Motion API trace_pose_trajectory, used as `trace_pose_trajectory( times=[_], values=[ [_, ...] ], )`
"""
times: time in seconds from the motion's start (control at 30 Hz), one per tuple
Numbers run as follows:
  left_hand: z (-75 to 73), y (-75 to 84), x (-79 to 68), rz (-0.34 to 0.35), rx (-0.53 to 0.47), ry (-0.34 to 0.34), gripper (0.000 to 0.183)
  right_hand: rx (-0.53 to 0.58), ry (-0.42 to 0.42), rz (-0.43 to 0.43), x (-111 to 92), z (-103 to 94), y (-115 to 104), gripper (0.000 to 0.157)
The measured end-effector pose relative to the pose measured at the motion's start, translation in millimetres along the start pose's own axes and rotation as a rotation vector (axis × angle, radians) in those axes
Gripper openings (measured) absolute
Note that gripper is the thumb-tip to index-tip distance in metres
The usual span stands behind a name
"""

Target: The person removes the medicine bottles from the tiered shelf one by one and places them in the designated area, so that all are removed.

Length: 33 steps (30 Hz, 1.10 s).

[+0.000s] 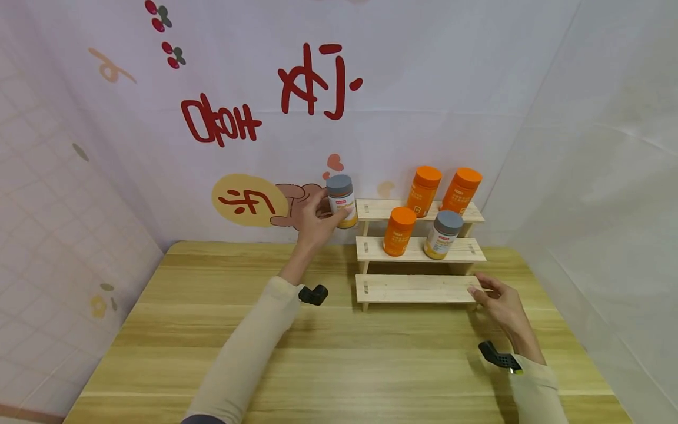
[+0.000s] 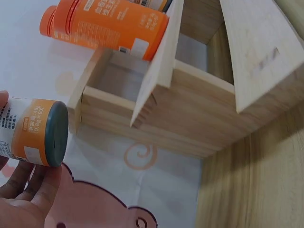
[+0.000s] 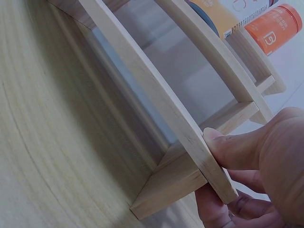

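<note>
My left hand [image 1: 313,227] grips a supplement bottle [image 1: 341,203] with a grey lid and a white-and-yellow label, just off the left end of the top tier of a three-step wooden rack [image 1: 413,288]. In the left wrist view the bottle [image 2: 31,130] is apart from the rack, fingers beneath it. At the rack's lower right, my right hand [image 1: 503,303] pinches the end of the lowest board, thumb [image 3: 228,147] on top and fingers under. Two orange bottles, one left [image 1: 424,193] and one right [image 1: 461,193], stand on the top tier.
The middle tier carries an orange bottle [image 1: 398,232] and a grey-lidded bottle [image 1: 441,237]. The rack stands at the back of a wood-grain table [image 1: 328,365]. A white printed cloth [image 1: 424,70] hangs behind, with more cloth on both sides.
</note>
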<state>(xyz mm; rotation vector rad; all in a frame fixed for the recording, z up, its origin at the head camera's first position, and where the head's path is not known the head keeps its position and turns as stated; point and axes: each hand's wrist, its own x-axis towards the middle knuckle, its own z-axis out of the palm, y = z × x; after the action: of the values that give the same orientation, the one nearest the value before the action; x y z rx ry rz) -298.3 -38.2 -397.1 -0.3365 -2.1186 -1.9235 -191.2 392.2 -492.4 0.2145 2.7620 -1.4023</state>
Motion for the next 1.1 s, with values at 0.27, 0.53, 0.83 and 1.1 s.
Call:
trace_pose_trajectory(
  times=[0.27, 0.53, 0.83, 1.1],
  values=[
    [-13.6, -14.0, -8.5, -0.014, 0.015, 0.020, 0.054, 0.011, -0.002, -0.009, -0.1, 0.7, 0.9, 0.074],
    [-21.9, -32.0, -21.0, -0.098, 0.013, 0.034, 0.052, 0.013, -0.013, -0.019, 0.0, -0.7, 1.9, 0.074],
    [-30.9, -51.2, -33.1, -0.143, 0.011, 0.018, 0.053, 0.038, 0.000, -0.016, 1.7, -0.4, 2.8, 0.073],
    [-36.7, -71.6, -43.0, -0.201, 0.046, 0.017, 0.055, 0.034, 0.000, -0.002, 0.7, 0.5, 1.1, 0.073]
  ],
)
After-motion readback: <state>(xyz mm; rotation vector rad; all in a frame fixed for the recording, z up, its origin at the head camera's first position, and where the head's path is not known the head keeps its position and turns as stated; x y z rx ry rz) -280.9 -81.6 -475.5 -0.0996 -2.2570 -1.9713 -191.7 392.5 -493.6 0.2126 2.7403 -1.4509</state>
